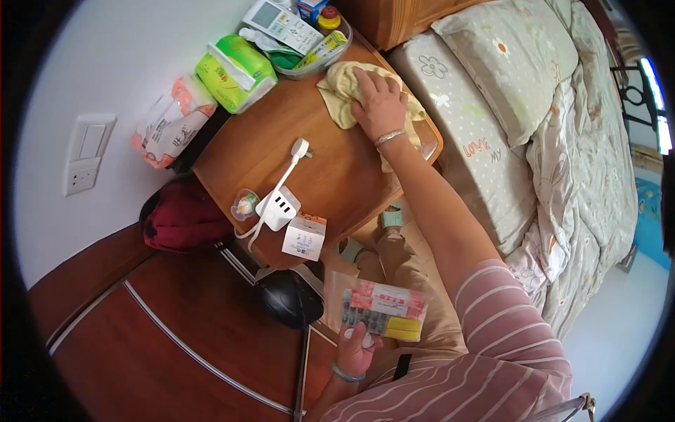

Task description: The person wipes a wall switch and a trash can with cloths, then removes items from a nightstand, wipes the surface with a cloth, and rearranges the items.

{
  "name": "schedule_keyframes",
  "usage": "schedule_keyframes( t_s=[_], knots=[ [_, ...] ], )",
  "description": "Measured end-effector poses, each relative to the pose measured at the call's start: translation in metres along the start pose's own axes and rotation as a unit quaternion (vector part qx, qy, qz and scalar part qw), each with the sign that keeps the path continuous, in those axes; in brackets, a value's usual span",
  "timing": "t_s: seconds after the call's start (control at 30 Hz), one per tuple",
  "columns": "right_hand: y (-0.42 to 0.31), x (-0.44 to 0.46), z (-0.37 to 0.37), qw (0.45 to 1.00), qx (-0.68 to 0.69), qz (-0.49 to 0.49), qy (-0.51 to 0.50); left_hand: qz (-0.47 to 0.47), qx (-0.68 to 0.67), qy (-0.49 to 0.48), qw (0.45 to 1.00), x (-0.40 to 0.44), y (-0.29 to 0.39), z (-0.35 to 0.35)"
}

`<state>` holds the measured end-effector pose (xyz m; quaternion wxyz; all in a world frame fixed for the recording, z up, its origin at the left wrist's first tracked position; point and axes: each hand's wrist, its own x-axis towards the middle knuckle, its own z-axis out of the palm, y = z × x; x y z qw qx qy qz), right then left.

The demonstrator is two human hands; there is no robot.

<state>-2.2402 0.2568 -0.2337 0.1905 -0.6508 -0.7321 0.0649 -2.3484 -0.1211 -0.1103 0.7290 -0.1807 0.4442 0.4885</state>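
My right hand (380, 105) presses on a bunched pale yellow cloth (343, 77), fingers over it, at the far right corner of the wooden tabletop (260, 141). Lower down, close to my body, my left hand (355, 354) is closed on a clear plastic bag (337, 287). Inside it show a pink-and-white printed pack, rows of dark pieces like a blister pack, and a yellow block. A small white round thing (360, 340) lies by my left thumb; I cannot tell whether it is in the bag.
A white power strip (278, 208) with its plug (300, 148), a small box (304, 236) and a clear cup (245, 205) stand on the tabletop. Behind are green tissues (237, 74) and a bin (313, 67) holding a remote (283, 27). A bed (460, 133) adjoins on the right.
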Motion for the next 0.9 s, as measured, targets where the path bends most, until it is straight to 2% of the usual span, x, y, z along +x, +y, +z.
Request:
schedule_keyframes(
  t_s=[0.13, 0.2, 0.33, 0.43, 0.5, 0.63, 0.9],
  knots=[
    [0.018, -0.037, -0.02, 0.99, 0.012, -0.093, -0.103, -0.001, -0.003, -0.025, 1.0, 0.0, 0.012, 0.008],
    [0.026, -0.074, -0.04, 0.982, -0.028, -0.143, -0.124, 0.007, -0.013, -0.039, 0.999, 0.002, 0.03, 0.037],
    [0.04, -0.123, -0.067, 0.972, 0.016, -0.186, -0.142, 0.078, 0.033, -0.05, 0.995, 0.026, 0.075, 0.101],
    [0.045, -0.126, -0.061, 0.975, 0.006, -0.185, -0.124, 0.166, 0.034, -0.094, 0.981, 0.061, 0.111, 0.133],
    [0.039, -0.123, -0.067, 0.975, 0.008, -0.171, -0.139, 0.22, -0.004, -0.026, 0.975, 0.081, 0.132, 0.16],
    [0.038, -0.122, -0.067, 0.977, 0.029, -0.16, -0.136, 0.236, -0.024, -0.042, 0.971, 0.11, 0.161, 0.171],
    [0.034, -0.117, -0.06, 0.975, 0.054, -0.17, -0.135, 0.255, -0.056, -0.042, 0.964, 0.127, 0.165, 0.169]
  ],
)
